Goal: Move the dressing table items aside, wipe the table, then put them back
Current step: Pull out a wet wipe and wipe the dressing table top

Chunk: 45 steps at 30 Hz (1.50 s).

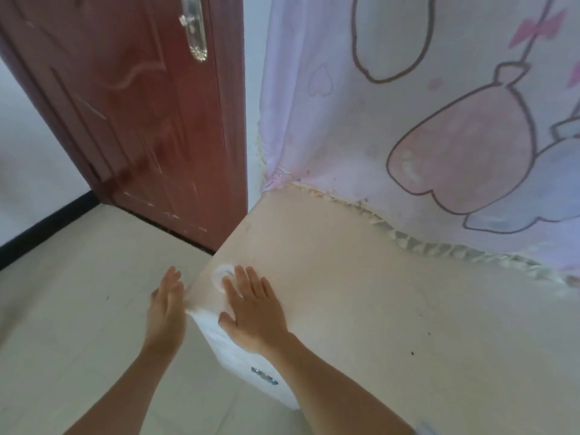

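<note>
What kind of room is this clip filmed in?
Probably a home bedroom: a beige tabletop above a white drawer front, a cartoon-printed curtain behind it, a reddish wooden door.

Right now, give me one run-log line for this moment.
phase: wiping | right hand: flat on beige tabletop, at small white round object | left hand: open beside table's edge | cloth: none seen

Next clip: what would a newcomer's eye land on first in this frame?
Probably the big cartoon-print curtain filling the upper right, hanging down to the back of the beige tabletop. Next, the two bare hands at the table's left corner: the right hand flat on top beside a small white round object, the left hand just off the edge.
</note>
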{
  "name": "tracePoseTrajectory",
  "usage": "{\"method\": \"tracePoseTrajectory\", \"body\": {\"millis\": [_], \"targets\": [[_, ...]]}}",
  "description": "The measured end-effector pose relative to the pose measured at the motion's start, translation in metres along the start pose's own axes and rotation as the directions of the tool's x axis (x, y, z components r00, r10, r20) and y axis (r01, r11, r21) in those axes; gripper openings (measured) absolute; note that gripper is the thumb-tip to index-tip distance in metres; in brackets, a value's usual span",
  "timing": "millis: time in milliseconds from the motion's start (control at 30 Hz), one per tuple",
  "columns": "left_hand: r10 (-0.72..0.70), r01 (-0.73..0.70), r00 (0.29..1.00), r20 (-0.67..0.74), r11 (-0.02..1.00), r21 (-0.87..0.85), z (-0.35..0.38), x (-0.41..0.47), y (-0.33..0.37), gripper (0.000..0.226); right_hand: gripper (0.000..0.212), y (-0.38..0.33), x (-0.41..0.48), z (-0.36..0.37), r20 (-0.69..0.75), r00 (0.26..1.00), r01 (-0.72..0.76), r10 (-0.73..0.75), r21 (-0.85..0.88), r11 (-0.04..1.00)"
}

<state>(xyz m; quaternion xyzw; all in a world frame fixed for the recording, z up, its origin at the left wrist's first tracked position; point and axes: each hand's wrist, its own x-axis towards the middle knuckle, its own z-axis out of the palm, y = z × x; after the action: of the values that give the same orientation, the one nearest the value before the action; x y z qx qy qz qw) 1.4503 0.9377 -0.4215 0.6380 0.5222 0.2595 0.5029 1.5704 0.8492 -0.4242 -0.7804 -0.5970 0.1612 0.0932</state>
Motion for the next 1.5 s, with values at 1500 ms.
{"method": "tracePoseTrajectory", "body": {"millis": [1500], "targets": [[0.496, -0.756, 0.65, 0.575, 0.347, 0.555, 0.391, -0.483, 0.088, 0.05, 0.068, 0.42, -0.608, -0.064, -0.135, 0.559, -0.819, 0.818, 0.067, 0.57]]}}
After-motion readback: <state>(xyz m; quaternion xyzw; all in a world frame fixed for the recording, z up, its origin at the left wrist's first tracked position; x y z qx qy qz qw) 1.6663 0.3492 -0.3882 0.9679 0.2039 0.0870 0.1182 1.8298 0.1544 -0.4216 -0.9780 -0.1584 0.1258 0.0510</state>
